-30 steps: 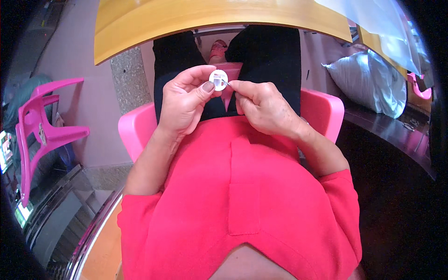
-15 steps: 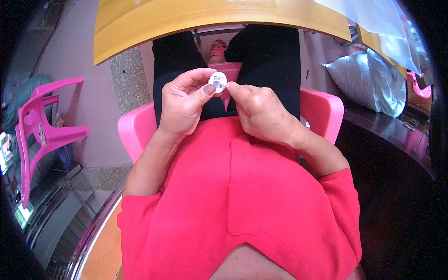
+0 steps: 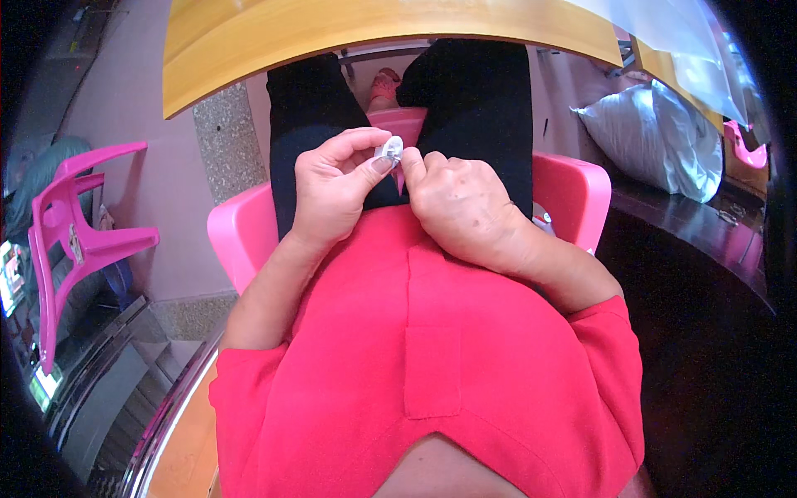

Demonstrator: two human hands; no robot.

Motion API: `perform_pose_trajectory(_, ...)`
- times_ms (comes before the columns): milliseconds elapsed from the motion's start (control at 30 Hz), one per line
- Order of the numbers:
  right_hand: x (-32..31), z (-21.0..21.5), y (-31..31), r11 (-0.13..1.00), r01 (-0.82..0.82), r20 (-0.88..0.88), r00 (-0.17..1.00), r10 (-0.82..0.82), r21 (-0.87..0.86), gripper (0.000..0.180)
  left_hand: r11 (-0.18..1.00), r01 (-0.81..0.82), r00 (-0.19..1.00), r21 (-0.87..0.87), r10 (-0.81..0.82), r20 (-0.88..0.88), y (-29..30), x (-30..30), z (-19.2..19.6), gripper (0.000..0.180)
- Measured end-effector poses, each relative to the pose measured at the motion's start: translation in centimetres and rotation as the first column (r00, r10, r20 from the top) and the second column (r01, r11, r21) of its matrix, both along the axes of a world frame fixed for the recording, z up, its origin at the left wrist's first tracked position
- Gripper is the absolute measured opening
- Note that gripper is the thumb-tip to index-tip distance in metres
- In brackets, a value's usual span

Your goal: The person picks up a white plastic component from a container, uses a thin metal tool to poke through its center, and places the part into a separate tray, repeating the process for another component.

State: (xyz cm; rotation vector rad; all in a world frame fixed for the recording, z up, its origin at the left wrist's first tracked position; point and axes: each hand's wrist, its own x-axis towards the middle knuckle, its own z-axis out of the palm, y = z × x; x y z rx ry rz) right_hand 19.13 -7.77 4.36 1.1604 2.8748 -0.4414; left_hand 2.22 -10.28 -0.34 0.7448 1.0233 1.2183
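A small round white piece sits between the fingertips of both hands, turned nearly edge-on, above my lap. My left hand pinches it with thumb and forefinger from the left. My right hand is closed and touches it from the right with its fingertips. Both hands hover over my black trousers and red shirt. I sit on a pink plastic chair.
A yellow wooden table edge curves across the top. An empty pink plastic chair stands at the left. A silver-white stuffed bag lies on a dark surface at the right. A speckled stone pillar is behind my left arm.
The white piece showed its round face before; now it is tilted nearly edge-on. Both hands have stayed in place, with the fingers shifting around the piece.
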Motion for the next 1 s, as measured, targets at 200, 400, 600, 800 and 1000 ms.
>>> perform_pose_trajectory(200, 0.5, 0.7, 0.0, 0.998, -0.053, 0.12, 0.991, 0.058, -0.044, 0.021, 0.984, 0.145, 0.915, 0.108, -0.092, -0.394, 0.0, 1.0, -0.2, 0.016)
perform_pose_trajectory(400, 1.0, 1.6, 0.4, 0.982, -0.131, 0.148, 0.977, 0.151, -0.133, 0.02, 0.935, 0.277, 0.808, 0.222, -0.102, -0.58, -0.3, 1.4, 0.0, 0.015)
perform_pose_trajectory(600, 1.9, 0.5, 1.1, 0.982, -0.038, 0.005, 0.999, 0.04, -0.186, 0.026, 0.985, 0.159, 0.983, -0.061, -0.164, -0.086, 0.9, -0.4, -0.2, 0.021)
perform_pose_trajectory(800, 2.1, 1.0, 1.5, 0.986, 0.014, -0.21, 0.976, -0.05, -0.169, 0.029, 0.978, 0.2, 0.976, -0.062, -0.193, 0.097, 0.9, -1.7, 0.3, 0.03)
perform_pose_trajectory(1000, 2.1, 1.1, 1.5, 0.988, 0.01, -0.236, 0.971, -0.047, -0.154, 0.028, 0.987, 0.147, 0.986, -0.064, -0.141, 0.094, 1.0, -1.4, 0.7, 0.023)
